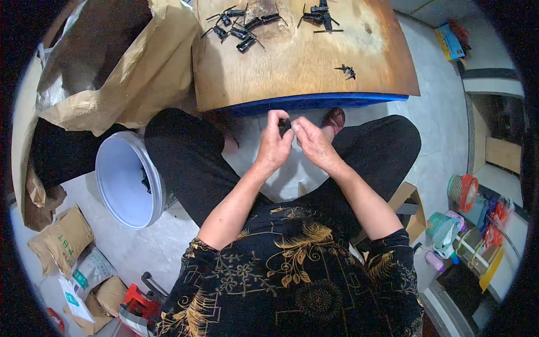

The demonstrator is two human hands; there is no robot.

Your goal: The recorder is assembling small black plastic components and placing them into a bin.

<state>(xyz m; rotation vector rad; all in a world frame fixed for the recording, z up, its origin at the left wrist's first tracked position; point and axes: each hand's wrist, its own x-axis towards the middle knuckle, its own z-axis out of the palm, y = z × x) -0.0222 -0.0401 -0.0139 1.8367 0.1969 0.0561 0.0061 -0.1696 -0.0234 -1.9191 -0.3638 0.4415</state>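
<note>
In front of my knees, just short of the table's edge, my left hand (pixel 273 147) is closed around a small black plastic part (pixel 284 127). My right hand (pixel 315 147) meets it from the other side, thumb and fingers pinched together at the part's right edge. What those right fingertips hold is too small to make out. Several black plastic pieces with thin prongs (pixel 242 45) lie at the far left of the wooden tabletop (pixel 269 84). Another cluster of black pieces (pixel 321 18) sits farther right, and a few small dark pointed pieces (pixel 349 72) lie nearer the right corner.
A large open brown paper sack (pixel 140 73) stands at the left of the table. Below it is a white bucket (pixel 126 185) with some dark pieces inside. Brown packages (pixel 64 238) lie at lower left. A cardboard box (pixel 412 210) and a rack of household items (pixel 466 241) are at right.
</note>
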